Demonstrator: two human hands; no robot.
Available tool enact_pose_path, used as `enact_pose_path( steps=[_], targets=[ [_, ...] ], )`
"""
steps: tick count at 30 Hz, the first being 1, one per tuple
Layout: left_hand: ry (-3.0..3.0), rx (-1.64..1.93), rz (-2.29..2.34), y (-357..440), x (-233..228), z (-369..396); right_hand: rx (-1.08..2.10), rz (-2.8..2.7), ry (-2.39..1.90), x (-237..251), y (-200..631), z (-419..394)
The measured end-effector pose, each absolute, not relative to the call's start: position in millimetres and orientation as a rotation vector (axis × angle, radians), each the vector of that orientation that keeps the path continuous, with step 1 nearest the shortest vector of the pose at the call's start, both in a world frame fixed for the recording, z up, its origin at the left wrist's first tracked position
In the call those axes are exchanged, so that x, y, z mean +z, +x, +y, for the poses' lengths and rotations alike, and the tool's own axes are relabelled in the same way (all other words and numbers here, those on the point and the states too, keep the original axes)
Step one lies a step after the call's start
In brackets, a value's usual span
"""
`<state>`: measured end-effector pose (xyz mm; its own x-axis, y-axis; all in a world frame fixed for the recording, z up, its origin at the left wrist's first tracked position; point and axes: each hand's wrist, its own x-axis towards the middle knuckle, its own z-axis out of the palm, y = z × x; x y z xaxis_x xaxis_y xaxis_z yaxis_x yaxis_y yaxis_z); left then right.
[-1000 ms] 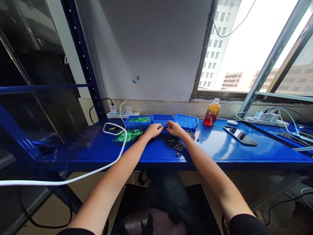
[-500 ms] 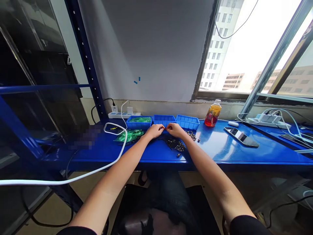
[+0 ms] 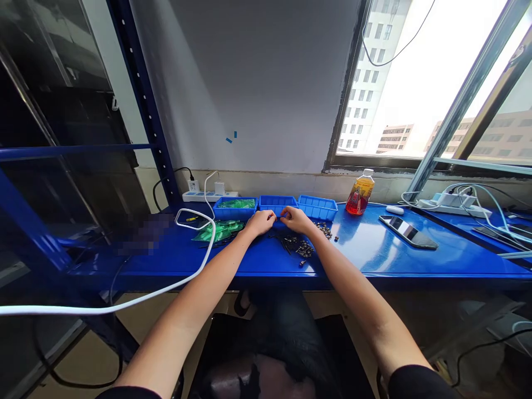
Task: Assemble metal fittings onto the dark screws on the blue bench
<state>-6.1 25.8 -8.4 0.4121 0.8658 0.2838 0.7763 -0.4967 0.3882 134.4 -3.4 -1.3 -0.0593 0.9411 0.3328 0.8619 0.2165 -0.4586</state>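
While arms [image 3: 208, 285] reach fwd, hands [image 3: 260, 223] [image 3: 296, 220] curl nr mid bin [image 3: 277, 206].

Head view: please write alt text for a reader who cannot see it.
A person's left hand and right hand are close together over a blue table, before three blue bins; small metallic parts and a green bag lie nearby.

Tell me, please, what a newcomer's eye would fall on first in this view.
Probably the left hand and right hand, their fingers close together in front of the middle blue bin. Next might come the bottle of red drink, standing right of the bins near the wall, and the thick white cable sweeping in from the left. Small metal parts lie scattered between the forearms.
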Motion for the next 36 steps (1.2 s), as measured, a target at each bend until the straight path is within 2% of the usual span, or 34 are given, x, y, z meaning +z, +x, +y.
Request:
enact_pose_path(
  steps=[36],
  targets=[
    [2.419, 0.678, 1.45, -6.1, -7.4, 24.5, 0.175, -1.948, -1.625, -1.5, 135.0, -2.9]
  ],
)
